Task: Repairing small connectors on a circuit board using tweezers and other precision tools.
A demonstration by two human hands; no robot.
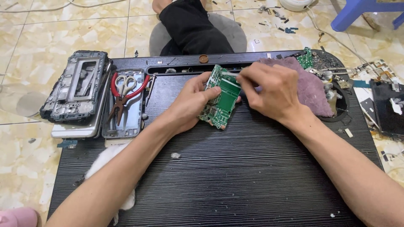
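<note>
Left hand [191,103] is gripping the green board [221,101], holding it tilted just above the ribbed black table [235,176]. Right hand [269,90] is pinching a thin pale tool [229,74] against the board's top edge. Judging progress: phone frames [75,90] are lying stripped at the far left with scissors [125,90] on them, so teardown looks well along, though this board is looking only partly worked. Room-wise, the near table is lying open; a purple cloth [309,84] is crowding the right, with loose parts by the right edge.
</note>
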